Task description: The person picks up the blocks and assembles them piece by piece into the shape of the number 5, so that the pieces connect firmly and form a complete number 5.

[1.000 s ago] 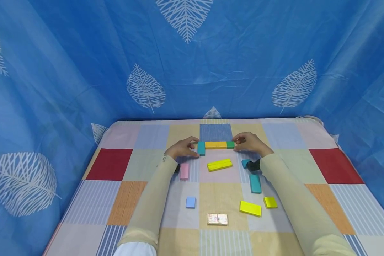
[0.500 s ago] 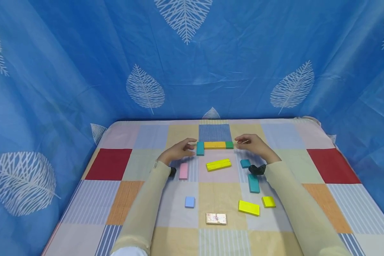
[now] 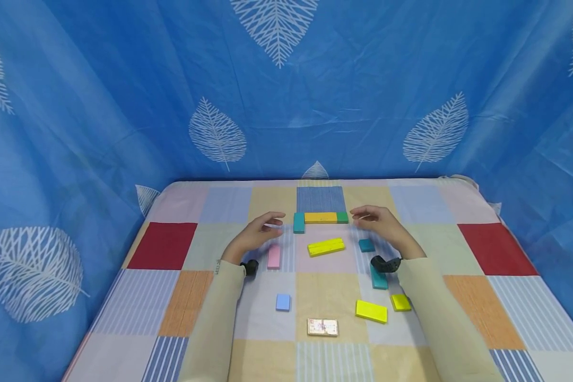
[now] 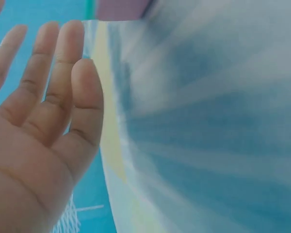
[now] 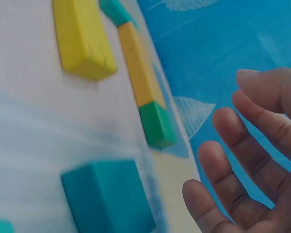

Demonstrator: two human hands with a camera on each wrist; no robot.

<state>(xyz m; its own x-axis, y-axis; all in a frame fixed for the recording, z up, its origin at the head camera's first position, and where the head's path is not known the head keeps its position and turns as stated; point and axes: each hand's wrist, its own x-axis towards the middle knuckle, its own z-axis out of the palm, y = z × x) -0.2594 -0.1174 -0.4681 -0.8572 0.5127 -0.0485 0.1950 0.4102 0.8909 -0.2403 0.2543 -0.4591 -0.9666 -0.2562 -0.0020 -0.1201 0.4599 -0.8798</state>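
In the head view a row of blocks lies near the far side of the cloth: a teal block (image 3: 298,223), an orange block (image 3: 320,218) and a green block (image 3: 342,217), end to end. My left hand (image 3: 255,233) hovers left of the teal block, near a pink block (image 3: 274,257), holding nothing. Its fingers (image 4: 63,82) are relaxed and spread in the left wrist view. Right of the green block, my right hand (image 3: 381,225) is raised with loosely bent fingers (image 5: 233,160) and nothing in it. A small teal square block (image 3: 366,245) sits below that hand.
A long yellow block (image 3: 326,247) lies in front of the row. Closer in are a light blue square (image 3: 283,302), a patterned metallic block (image 3: 322,327), yellow blocks (image 3: 371,311) and another teal block (image 3: 379,278), partly behind the wrist camera. A blue curtain (image 3: 344,106) hangs behind.
Both hands have drawn back from the ends of the row, the left hand leftward and toward me, the right hand rightward and toward me. The row has stayed together.
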